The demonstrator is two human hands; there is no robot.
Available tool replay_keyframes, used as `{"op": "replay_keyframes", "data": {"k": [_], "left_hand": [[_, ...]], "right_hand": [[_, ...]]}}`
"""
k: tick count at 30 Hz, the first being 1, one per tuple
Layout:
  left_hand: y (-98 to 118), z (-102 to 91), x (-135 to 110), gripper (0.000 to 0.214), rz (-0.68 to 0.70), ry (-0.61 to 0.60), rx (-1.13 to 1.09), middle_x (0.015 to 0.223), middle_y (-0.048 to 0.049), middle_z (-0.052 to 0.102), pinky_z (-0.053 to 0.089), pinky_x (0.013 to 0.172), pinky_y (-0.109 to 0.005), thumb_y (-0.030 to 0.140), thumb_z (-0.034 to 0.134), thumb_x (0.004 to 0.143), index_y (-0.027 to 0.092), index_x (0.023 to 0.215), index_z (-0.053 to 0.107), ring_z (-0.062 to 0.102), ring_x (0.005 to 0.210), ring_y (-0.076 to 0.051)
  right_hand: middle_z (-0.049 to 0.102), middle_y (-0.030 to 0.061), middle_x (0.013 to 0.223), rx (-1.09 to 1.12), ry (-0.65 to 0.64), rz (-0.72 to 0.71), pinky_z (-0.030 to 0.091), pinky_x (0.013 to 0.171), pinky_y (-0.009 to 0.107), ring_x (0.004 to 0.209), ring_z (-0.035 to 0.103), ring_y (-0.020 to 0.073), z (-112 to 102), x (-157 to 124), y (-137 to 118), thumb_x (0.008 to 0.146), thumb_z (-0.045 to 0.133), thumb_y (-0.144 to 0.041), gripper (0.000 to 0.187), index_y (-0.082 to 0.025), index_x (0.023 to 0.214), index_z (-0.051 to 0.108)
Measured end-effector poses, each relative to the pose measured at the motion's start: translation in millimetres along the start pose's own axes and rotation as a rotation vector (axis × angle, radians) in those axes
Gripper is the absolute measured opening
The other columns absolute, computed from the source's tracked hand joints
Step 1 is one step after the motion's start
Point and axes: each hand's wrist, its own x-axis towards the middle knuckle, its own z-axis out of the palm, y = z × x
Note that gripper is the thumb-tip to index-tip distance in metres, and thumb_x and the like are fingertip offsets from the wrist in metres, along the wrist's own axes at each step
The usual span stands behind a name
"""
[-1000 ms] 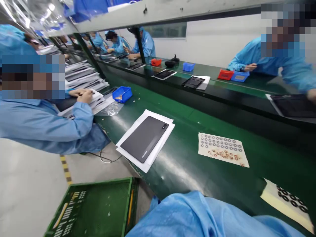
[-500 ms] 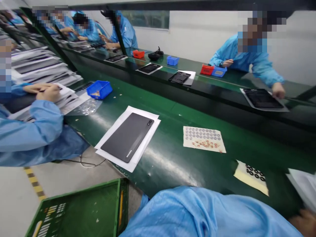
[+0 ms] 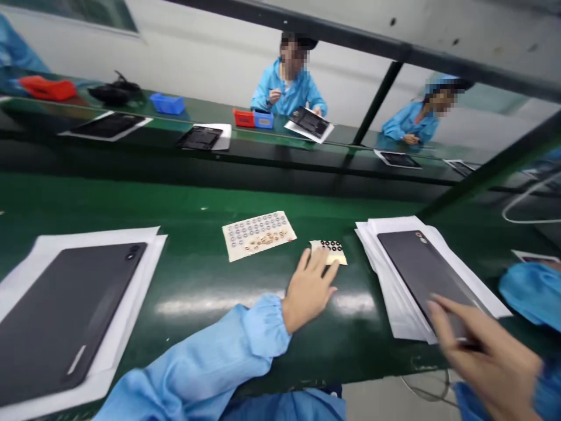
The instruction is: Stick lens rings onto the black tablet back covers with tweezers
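My left hand (image 3: 309,287) lies flat on the green belt (image 3: 197,199), fingers stretched out, its fingertips touching a small yellowish sheet of black rings (image 3: 329,250). My right hand (image 3: 486,354) reaches over the near end of a dark grey tablet (image 3: 421,272) that lies back-up on white paper (image 3: 394,292); its fingers are spread and blurred, and I cannot tell if they touch the tablet. A larger sheet of small rings (image 3: 258,234) lies just left of the small one. A second dark tablet (image 3: 61,316) rests on white paper at the left.
Across the belt runs a second line with tablets on paper (image 3: 107,124), red and blue bins (image 3: 253,118), and two people in blue coats (image 3: 289,88). A dark slanted frame bar (image 3: 491,169) crosses at the right. A blue sleeve (image 3: 532,292) shows at the far right.
The view has swung right. My left arm has come forward onto the belt by the small ring sheet, and my right hand has come in over a second tablet.
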Motion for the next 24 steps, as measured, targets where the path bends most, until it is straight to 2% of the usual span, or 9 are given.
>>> {"op": "replay_keyframes", "data": {"k": [2, 4, 7, 11, 15, 18, 20, 22, 24], "left_hand": [[-13, 5.8, -1, 0.056, -0.043, 0.030, 0.092, 0.168, -0.0163, 0.034, 0.018, 0.127, -0.059, 0.051, 0.048, 0.102, 0.026, 0.152, 0.051, 0.027, 0.156, -0.036], [-20, 12.7, 4, 0.056, -0.059, 0.043, 0.136, 0.169, -0.0136, 0.033, 0.017, 0.128, -0.057, 0.055, 0.046, 0.102, 0.029, 0.151, 0.052, 0.027, 0.157, -0.033], [-32, 19.5, 20, 0.056, -0.073, 0.051, 0.170, 0.169, -0.0119, 0.032, 0.015, 0.128, -0.056, 0.057, 0.042, 0.102, 0.030, 0.151, 0.053, 0.025, 0.158, -0.031], [-57, 21.5, 47, 0.053, -0.098, 0.060, 0.152, 0.167, -0.0156, 0.035, 0.011, 0.125, -0.066, 0.053, 0.043, 0.103, 0.026, 0.146, 0.058, 0.024, 0.158, -0.035], [-67, 18.5, 64, 0.052, -0.082, 0.060, 0.094, 0.169, -0.0235, 0.025, 0.007, 0.124, -0.069, 0.045, 0.045, 0.103, 0.013, 0.142, 0.059, 0.012, 0.159, -0.041], [-49, 11.4, 63, 0.048, -0.038, 0.055, -0.159, 0.173, -0.0168, 0.015, -0.001, 0.128, -0.063, 0.031, 0.044, 0.102, 0.011, 0.144, 0.056, 0.001, 0.161, -0.035], [-23, 9.7, 62, 0.046, -0.049, 0.010, -0.430, 0.174, -0.0098, 0.019, 0.000, 0.130, -0.059, 0.027, 0.045, 0.101, 0.016, 0.144, 0.057, 0.004, 0.161, -0.033], [10, 14.7, 62, 0.040, -0.086, -0.073, -0.633, 0.164, -0.0080, 0.043, 0.016, 0.130, -0.056, 0.030, 0.049, 0.101, 0.022, 0.138, 0.062, 0.028, 0.156, -0.033], [45, 26.5, 66, 0.031, -0.122, -0.184, -0.765, 0.133, -0.0080, 0.071, 0.045, 0.117, -0.048, 0.035, 0.051, 0.101, 0.024, 0.124, 0.070, 0.062, 0.129, -0.028]], "right_hand": [[0.079, 0.0021, 0.091, -0.006, -0.067, -0.040, 0.055, 0.067, 0.038, 0.071, 0.073, 0.0243, 24, -12, -15, 0.086, 0.078, -0.022, 0.043, -0.033, 0.127, 0.071], [0.080, 0.0034, 0.092, 0.046, -0.130, -0.111, 0.056, 0.072, 0.034, 0.072, 0.074, 0.0214, 42, -21, -32, 0.086, 0.077, -0.018, 0.041, -0.026, 0.126, 0.070], [0.079, 0.0033, 0.090, 0.098, -0.165, -0.172, 0.054, 0.073, 0.030, 0.070, 0.073, 0.0175, 50, -25, -49, 0.088, 0.075, -0.015, 0.034, -0.022, 0.121, 0.070], [0.078, 0.0023, 0.093, -0.081, -0.143, -0.126, 0.051, 0.071, 0.027, 0.073, 0.073, 0.0160, 27, -20, -34, 0.089, 0.075, -0.020, 0.025, -0.021, 0.115, 0.072], [0.074, 0.0061, 0.112, -0.398, -0.266, 0.018, 0.041, 0.055, 0.025, 0.072, 0.069, 0.0144, -3, -35, 7, 0.090, 0.074, -0.045, 0.043, -0.023, 0.127, 0.071], [0.071, 0.0070, 0.114, -0.445, -0.292, 0.032, 0.039, 0.052, 0.023, 0.066, 0.063, 0.0101, -6, -58, 36, 0.092, 0.071, -0.044, 0.044, -0.025, 0.132, 0.070], [0.072, 0.0067, 0.112, -0.438, -0.241, -0.024, 0.043, 0.058, 0.022, 0.062, 0.060, 0.0079, -2, -70, 53, 0.094, 0.070, -0.035, 0.038, -0.025, 0.131, 0.071], [0.074, 0.0070, 0.110, -0.438, -0.228, -0.093, 0.046, 0.062, 0.022, 0.061, 0.060, 0.0078, 1, -76, 67, 0.094, 0.069, -0.031, 0.038, -0.025, 0.132, 0.071], [0.075, 0.0080, 0.110, -0.455, -0.219, -0.137, 0.048, 0.066, 0.022, 0.064, 0.063, 0.0096, -1, -74, 79, 0.095, 0.068, -0.030, 0.040, -0.024, 0.134, 0.069]]}}
